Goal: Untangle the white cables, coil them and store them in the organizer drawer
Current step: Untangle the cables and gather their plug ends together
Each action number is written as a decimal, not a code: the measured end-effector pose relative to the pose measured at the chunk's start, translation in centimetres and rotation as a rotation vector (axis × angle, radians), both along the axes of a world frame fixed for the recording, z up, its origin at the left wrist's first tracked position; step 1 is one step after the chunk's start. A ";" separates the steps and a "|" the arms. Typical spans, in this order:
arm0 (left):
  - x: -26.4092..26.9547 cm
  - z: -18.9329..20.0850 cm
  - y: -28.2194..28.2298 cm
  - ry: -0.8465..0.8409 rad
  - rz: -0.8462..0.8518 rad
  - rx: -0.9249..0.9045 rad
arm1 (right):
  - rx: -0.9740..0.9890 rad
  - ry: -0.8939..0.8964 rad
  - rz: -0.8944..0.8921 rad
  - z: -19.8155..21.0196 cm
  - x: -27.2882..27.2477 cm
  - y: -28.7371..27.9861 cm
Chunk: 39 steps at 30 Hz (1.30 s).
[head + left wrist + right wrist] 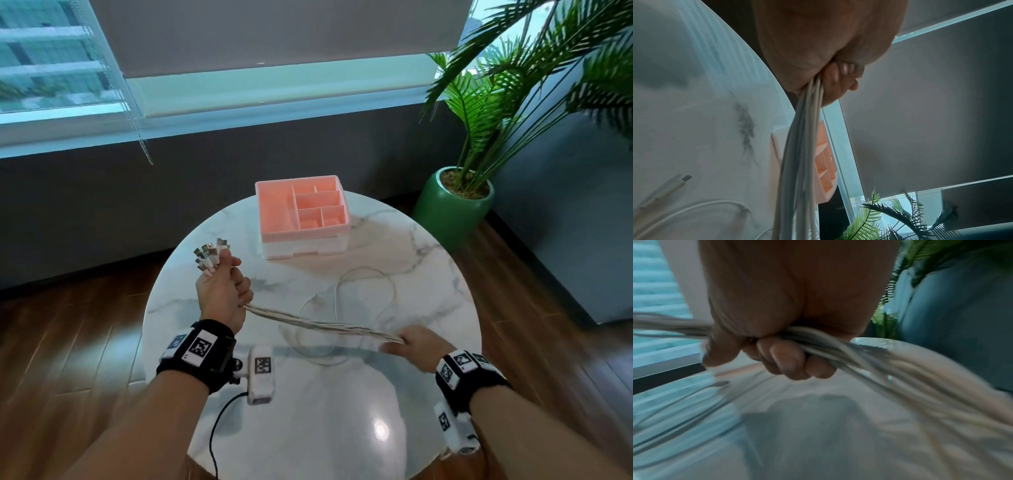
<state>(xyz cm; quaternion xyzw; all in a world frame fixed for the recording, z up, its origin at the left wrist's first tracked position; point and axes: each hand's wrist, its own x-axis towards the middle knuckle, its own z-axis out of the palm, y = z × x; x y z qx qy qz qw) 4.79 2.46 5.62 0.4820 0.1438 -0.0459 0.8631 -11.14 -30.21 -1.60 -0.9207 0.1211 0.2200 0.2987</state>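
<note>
Cool blue daylight comes in from the far window (61,61). A bright round glare spot shines on the near side of the marble table (379,429). The head view bends at its edges. The right wrist view is very blurry, with the cables (869,363) smeared

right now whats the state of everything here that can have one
white cables: bundled, stretched between both hands, loops trailing on the table
left hand: grips the bundle below the plugs
plugs: gathered, sticking up above the left hand
right hand: fingers curled round the bundle
organizer: compartments empty, drawer closed
round table: carries the organizer and slack cable
</note>
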 end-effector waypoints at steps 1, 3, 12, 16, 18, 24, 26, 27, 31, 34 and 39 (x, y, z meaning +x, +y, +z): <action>0.0 -0.1 -0.2 0.007 0.006 0.004 | 0.029 0.028 -0.082 -0.1 -0.9 -1.3; 0.1 -0.2 -0.6 0.019 0.011 0.006 | 0.062 0.085 -0.212 -0.1 -2.7 -3.6; -1.1 -2.7 -1.5 0.107 -0.135 0.018 | -0.151 -0.190 -0.547 5.3 -4.6 -11.5; -1.5 -3.1 -1.1 0.084 -0.245 0.120 | -0.337 -0.269 -0.468 7.7 -2.7 -10.8; -1.2 -3.1 -0.3 0.119 -0.231 0.151 | -0.383 -0.178 -0.385 7.3 -2.4 -10.5; 0.2 -2.5 2.6 0.173 -0.011 0.116 | -0.288 0.082 -0.272 1.7 -2.7 -8.7; 0.4 -2.1 3.0 0.161 0.017 0.137 | -0.326 0.111 -0.260 0.6 -2.5 -7.7; 0.3 -1.9 3.2 0.152 0.013 0.146 | -0.355 0.117 -0.252 0.4 -2.3 -7.2; -0.5 -2.0 3.4 0.126 -0.057 0.191 | -0.421 0.209 -0.185 -0.2 -1.7 -6.6; -1.1 -2.5 3.2 0.135 -0.084 0.215 | -0.426 0.291 -0.124 -0.2 -0.9 -6.2; -1.5 -3.4 2.8 0.176 -0.083 0.242 | -0.429 0.411 0.078 2.1 2.6 -3.7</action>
